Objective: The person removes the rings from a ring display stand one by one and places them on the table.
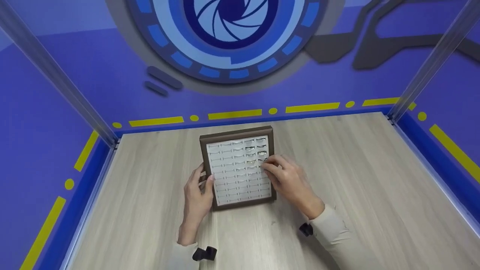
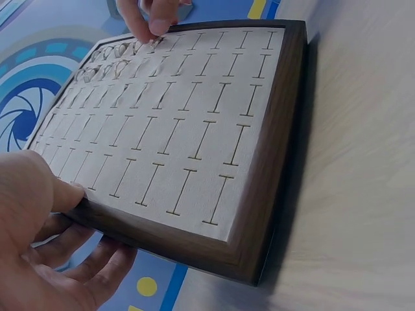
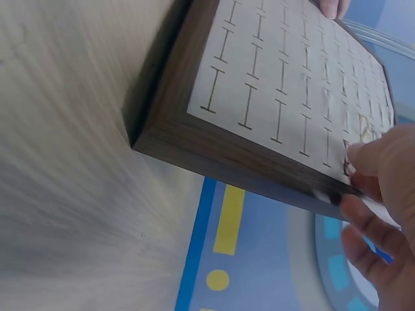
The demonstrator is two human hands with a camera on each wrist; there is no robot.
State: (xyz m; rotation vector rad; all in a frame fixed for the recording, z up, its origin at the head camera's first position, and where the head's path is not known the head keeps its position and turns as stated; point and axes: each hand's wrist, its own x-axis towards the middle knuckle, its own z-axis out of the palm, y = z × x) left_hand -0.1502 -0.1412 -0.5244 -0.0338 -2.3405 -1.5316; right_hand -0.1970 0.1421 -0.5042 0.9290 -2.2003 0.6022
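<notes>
A ring display tray [image 1: 236,136] with a dark brown frame and a white slotted pad stands tilted up on the table. My left hand [image 1: 198,195] grips its left edge, thumb at the front and fingers behind. At the right edge, the thumb and fingers of my right hand [image 1: 288,178] pinch a small ring [image 2: 154,43] at a slot in the outermost column; the fingertips partly hide it. Several silver-coloured rings [image 1: 250,149] sit in the upper right slots. Lower slots [image 3: 249,107] hold no rings.
Pale wood-grain table [image 1: 356,180] surrounds the tray. Behind it rises a blue-purple printed wall [image 1: 232,101] with yellow dashes, and side walls flank the table. Metal posts [image 1: 431,63] stand at the corners. Black straps [image 1: 204,254] hang by the light sleeves.
</notes>
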